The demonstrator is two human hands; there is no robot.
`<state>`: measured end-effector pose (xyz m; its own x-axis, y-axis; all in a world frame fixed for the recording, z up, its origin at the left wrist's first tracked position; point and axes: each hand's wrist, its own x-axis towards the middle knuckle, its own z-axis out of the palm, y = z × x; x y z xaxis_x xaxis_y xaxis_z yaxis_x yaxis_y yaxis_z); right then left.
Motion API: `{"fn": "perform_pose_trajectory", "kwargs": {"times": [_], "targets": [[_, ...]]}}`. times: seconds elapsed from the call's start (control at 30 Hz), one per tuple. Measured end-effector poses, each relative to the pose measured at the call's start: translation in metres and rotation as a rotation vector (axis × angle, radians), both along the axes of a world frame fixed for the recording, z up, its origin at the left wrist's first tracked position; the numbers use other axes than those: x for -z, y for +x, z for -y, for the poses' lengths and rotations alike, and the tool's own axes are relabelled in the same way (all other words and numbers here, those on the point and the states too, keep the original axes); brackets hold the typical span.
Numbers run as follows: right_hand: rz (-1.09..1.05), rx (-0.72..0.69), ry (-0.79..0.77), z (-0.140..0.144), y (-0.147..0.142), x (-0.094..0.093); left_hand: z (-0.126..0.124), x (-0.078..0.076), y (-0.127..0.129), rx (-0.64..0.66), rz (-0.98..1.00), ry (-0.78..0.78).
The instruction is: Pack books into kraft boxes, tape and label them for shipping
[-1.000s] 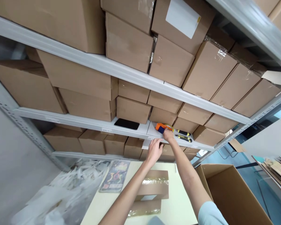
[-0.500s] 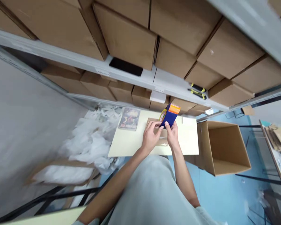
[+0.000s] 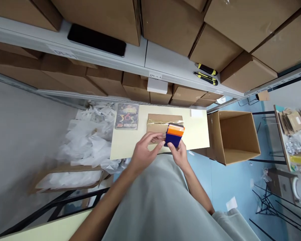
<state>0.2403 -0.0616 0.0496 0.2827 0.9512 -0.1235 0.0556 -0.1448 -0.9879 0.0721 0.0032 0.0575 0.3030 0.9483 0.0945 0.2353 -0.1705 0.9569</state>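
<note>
Right hand (image 3: pixel 180 154) wrapped around the lower blue body of the tape dispenser (image 3: pixel 174 135), fingers closed on it from below; the dispenser stands up and slightly away from that hand, orange end at the far top, long axis running from the palm toward the shelf. Left hand (image 3: pixel 145 150) just beside it on the left, fingers loosely curled and stretched toward the dispenser's near edge; cannot tell whether the fingertips pinch a tape end or only touch the body. The right hand is the one bearing the dispenser.

Dispenser: dark blue casing, orange cap, a pale glint along the top edge, probably tape or the cutter; too small to say which.

Directly beyond and under both hands, a flat cardboard box (image 3: pixel 163 123) with clear tape across its top, lying on the pale table (image 3: pixel 198 134); the dispenser sits over the box's near right part, contact not discernible.

Further from the hands: a printed packet (image 3: pixel 126 116) to the left; an open carton (image 3: pixel 234 135) to the right; two yellow-black knives (image 3: pixel 206 74) and a black phone (image 3: pixel 96 39) on the shelf above.
</note>
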Motion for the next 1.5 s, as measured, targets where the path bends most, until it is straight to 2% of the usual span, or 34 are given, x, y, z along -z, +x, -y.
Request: {"fn": "perform_pose_trajectory", "kwargs": {"times": [0.1,0.2,0.3,0.43,0.53,0.63,0.77,1.0,1.1,1.27,1.37,1.5], "targets": [[0.066,-0.103,-0.057,0.013,0.005,-0.001,-0.020,-0.027,-0.010,-0.024,0.017,-0.024],[0.199,-0.177,-0.075,0.025,0.012,0.000,-0.040,-0.056,-0.016,0.091,-0.032,0.013],[0.380,-0.240,-0.050,0.032,0.020,0.000,-0.053,-0.072,-0.018,0.228,-0.100,0.040],[0.513,-0.318,0.045,0.037,0.027,-0.004,-0.059,-0.073,-0.018,0.405,-0.102,0.038],[0.570,-0.347,0.092,0.039,0.030,-0.006,-0.060,-0.071,-0.018,0.457,-0.072,0.055],[0.609,-0.341,0.098,0.041,0.031,-0.007,-0.057,-0.071,-0.018,0.432,-0.031,0.130],[0.650,-0.334,0.124,0.041,0.033,-0.009,-0.047,-0.071,-0.017,0.361,-0.017,0.309],[0.730,-0.385,0.260,0.036,0.041,-0.025,-0.023,-0.083,-0.028,0.195,-0.065,0.562],[0.754,-0.480,0.268,0.032,0.051,-0.029,-0.020,-0.076,-0.030,0.182,-0.097,0.539],[0.763,-0.684,0.038,0.021,0.074,-0.034,-0.010,-0.035,-0.019,0.107,-0.060,0.265],[0.795,-0.881,-0.151,0.010,0.091,-0.048,0.005,-0.012,-0.009,0.017,-0.003,0.095],[0.788,-1.123,-0.348,-0.021,0.109,-0.075,0.018,0.005,-0.005,-0.129,0.061,-0.142]]}}
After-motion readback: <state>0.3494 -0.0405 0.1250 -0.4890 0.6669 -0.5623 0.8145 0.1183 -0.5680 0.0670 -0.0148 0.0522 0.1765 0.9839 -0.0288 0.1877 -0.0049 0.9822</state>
